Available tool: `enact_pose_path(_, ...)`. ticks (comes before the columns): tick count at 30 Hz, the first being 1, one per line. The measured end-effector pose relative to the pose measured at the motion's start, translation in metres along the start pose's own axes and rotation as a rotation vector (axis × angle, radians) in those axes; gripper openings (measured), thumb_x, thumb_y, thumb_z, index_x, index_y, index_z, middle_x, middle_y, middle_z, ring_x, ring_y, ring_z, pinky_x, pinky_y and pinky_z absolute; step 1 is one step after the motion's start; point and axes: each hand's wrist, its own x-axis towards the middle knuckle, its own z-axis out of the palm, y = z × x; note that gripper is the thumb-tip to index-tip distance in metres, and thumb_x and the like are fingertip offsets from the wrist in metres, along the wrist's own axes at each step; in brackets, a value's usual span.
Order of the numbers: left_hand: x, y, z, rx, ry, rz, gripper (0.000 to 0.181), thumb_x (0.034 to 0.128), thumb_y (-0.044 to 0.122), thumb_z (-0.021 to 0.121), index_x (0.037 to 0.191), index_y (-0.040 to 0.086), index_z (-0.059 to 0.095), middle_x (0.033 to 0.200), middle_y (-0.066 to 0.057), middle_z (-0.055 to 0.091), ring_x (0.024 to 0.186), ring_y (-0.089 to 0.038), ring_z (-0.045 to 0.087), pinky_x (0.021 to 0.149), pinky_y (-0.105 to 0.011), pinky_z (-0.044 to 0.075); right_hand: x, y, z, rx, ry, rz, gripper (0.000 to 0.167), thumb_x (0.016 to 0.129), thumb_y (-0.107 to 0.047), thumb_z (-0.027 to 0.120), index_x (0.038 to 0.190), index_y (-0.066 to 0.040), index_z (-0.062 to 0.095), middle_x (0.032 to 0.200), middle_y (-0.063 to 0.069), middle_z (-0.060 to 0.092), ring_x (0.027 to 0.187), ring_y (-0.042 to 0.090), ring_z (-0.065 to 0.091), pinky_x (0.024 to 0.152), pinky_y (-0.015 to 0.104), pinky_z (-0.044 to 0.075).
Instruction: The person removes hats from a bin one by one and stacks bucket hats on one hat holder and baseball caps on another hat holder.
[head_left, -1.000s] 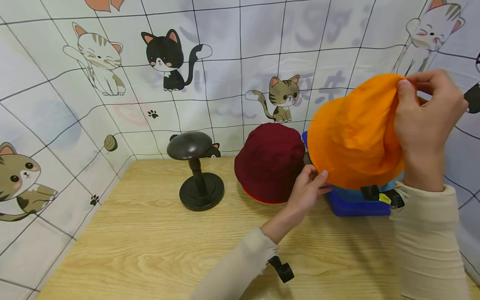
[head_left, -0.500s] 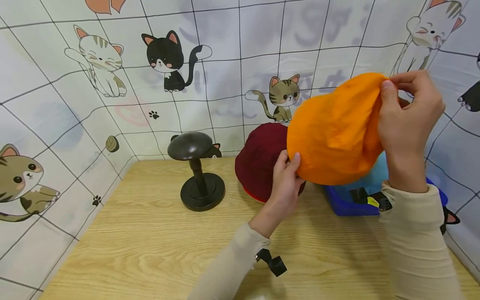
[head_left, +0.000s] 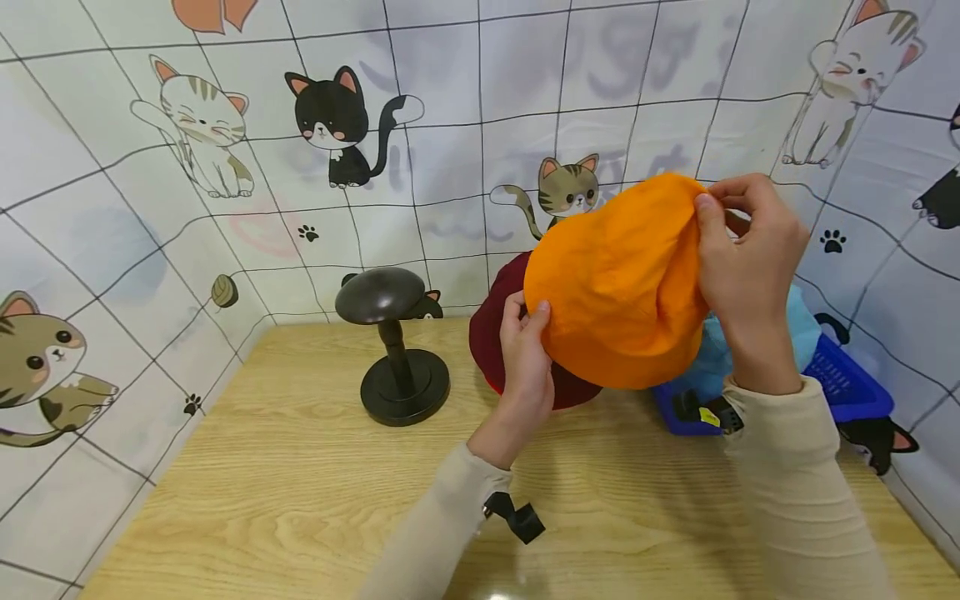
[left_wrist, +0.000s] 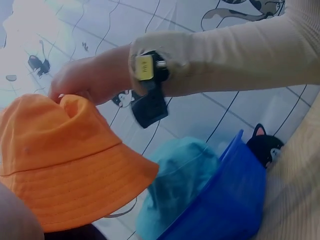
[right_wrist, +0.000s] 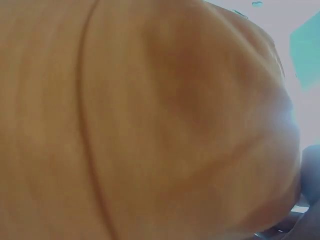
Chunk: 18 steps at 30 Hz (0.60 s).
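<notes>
Both hands hold an orange bucket hat (head_left: 615, 283) up in the air, in front of a dark red bucket hat (head_left: 491, 337) on the table. My left hand (head_left: 527, 358) pinches the orange brim at its left edge, thumb on the near side. High on the other side, my right hand (head_left: 753, 246) pinches the crown between thumb and fingers. In the left wrist view the orange hat (left_wrist: 70, 165) hangs crown up, its top puckered where the right hand (left_wrist: 80, 80) grips it. The hat's fabric (right_wrist: 190, 120) fills most of the right wrist view.
A black hat stand (head_left: 393, 342) with a domed top stands left of the hats on the wooden table (head_left: 300, 508). Behind the right arm is a blue basket (head_left: 847, 379) with a light blue hat (head_left: 802, 329) in it. A cat-print curtain (head_left: 450, 150) rises behind.
Both hands have carried the orange hat leftward, away from the basket and over the dark red hat, which it now partly covers. The right hand has also come lower.
</notes>
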Motion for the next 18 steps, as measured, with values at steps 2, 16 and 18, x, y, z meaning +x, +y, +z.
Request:
enact_pose_path(2,0.003,0.004,-0.006,0.008,0.013,0.016,0.010,0.1062,0.016,0.053,0.115,0.015,0.057,0.113,0.000,0.060,0.105,-0.019,0.061,0.093,-0.032,0.050,-0.004,0.001,0.004,-0.002,-0.013,0.005,0.025,0.101,-0.024,0.065,0.109,-0.003,0.074,0.106,0.006,0.073,0.100,0.004,0.069,0.097,0.022,0.057)
enact_pose_path(16,0.030,0.022,-0.048,-0.048,0.096,0.048,0.005,0.1018,0.012,0.053,0.104,0.012,0.057,0.109,-0.001,0.055,0.105,-0.020,0.055,0.100,-0.034,0.043,-0.032,0.008,0.018,-0.029,-0.244,0.032,0.028,0.102,-0.028,0.062,0.107,-0.002,0.069,0.108,0.013,0.072,0.110,0.031,0.072,0.097,0.036,0.059)
enact_pose_path(18,0.034,0.024,-0.053,-0.061,0.101,0.057,0.005,0.1015,0.011,0.052,0.103,0.011,0.058,0.107,-0.001,0.055,0.103,-0.020,0.055,0.098,-0.033,0.043,-0.035,0.010,0.018,-0.038,-0.296,0.052,0.027,0.102,-0.028,0.062,0.108,-0.002,0.069,0.112,0.015,0.072,0.112,0.032,0.070,0.098,0.038,0.059)
